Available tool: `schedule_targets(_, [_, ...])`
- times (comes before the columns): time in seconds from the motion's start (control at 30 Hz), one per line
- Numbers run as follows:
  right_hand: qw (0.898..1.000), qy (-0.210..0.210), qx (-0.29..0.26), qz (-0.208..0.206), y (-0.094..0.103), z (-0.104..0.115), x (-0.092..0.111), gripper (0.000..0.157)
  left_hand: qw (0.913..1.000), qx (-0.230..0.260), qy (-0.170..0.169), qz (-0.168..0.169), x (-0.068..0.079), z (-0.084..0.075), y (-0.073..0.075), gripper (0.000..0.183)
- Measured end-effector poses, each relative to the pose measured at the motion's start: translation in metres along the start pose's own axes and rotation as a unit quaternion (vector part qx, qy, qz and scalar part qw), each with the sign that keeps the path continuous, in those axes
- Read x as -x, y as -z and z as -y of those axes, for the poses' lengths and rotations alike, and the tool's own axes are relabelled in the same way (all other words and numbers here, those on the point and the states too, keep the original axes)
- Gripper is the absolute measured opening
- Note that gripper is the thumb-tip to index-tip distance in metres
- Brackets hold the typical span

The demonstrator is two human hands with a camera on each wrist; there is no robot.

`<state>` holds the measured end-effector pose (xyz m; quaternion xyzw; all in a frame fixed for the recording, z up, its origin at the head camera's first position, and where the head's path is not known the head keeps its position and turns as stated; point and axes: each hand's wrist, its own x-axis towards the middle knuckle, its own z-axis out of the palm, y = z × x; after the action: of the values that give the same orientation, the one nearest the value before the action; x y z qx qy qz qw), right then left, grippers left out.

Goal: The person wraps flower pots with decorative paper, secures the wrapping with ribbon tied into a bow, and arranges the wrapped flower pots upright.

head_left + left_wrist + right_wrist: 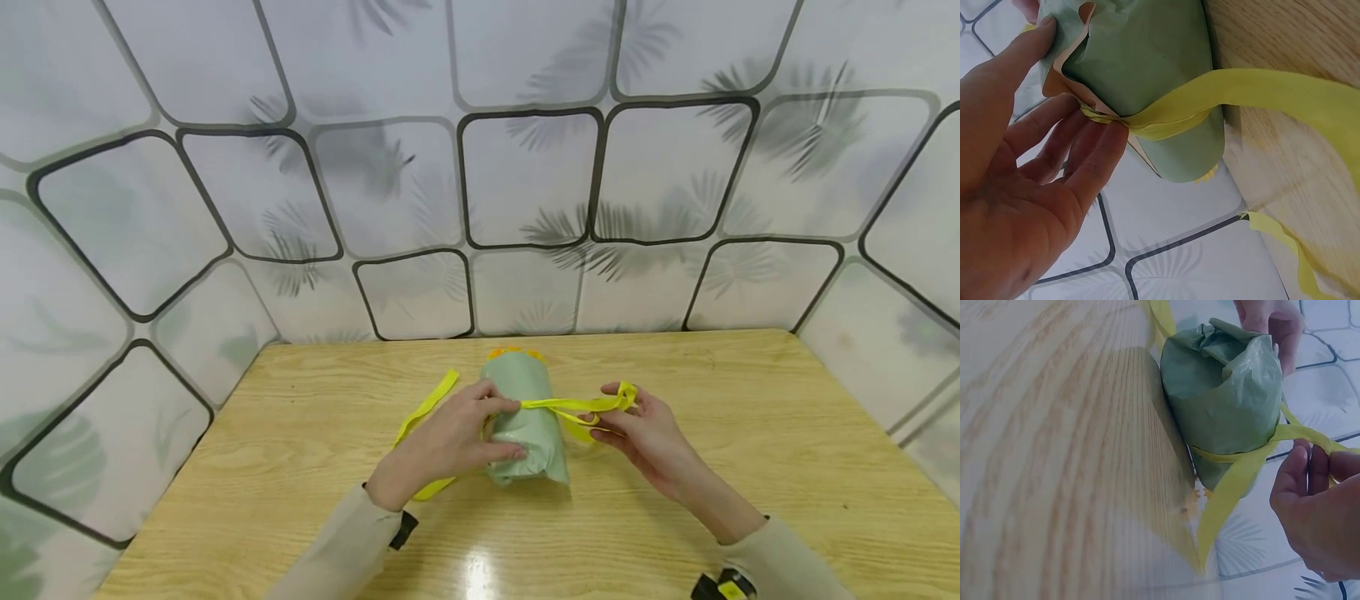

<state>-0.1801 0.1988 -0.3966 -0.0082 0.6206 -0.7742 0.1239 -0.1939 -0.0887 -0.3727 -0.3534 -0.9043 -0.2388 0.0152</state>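
A bundle wrapped in pale green paper point(528, 450) lies on the table, orange-yellow petals point(535, 354) peeking out at its far end. Yellow ribbon point(555, 404) circles its middle. My left hand point(446, 429) grips the bundle from the left; in the left wrist view its fingertips press the gathered ribbon point(1172, 112) at the paper's seam, while the thumb rests on the wrap point(1141, 50). On the other side, my right hand point(648, 429) pinches a looped stretch of ribbon, pulled out from the bundle. A loose ribbon length hangs below in the right wrist view.
Another ribbon tail point(427, 404) trails over the wooden table point(315, 467) left of the bundle, partly behind my left hand. A patterned cloth wall point(525, 179) stands along the back and both sides of the table.
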Motion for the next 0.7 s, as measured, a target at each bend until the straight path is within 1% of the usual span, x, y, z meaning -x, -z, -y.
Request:
schedule_targets(0.23, [1.000,-0.015,-0.005,-0.011,0.003,0.003,0.002,0.017,1.0000,0.002,-0.002,-0.004,0.000,-0.001,0.001,0.059])
schedule_targets(0.37, [0.999,-0.029,0.008,-0.029,0.004,0.003,0.003,0.010,1.0000,0.001,-0.001,-0.005,0.001,-0.001,0.001,0.060])
schedule_targets(0.47, [0.999,-0.029,0.018,-0.038,0.007,0.004,0.004,0.006,1.0000,0.003,-0.003,-0.007,0.001,-0.001,0.001,0.059])
schedule_targets(0.7, [0.999,-0.011,0.005,-0.045,0.017,0.009,0.010,0.010,0.9999,0.004,-0.009,-0.009,0.001,0.001,-0.001,0.058])
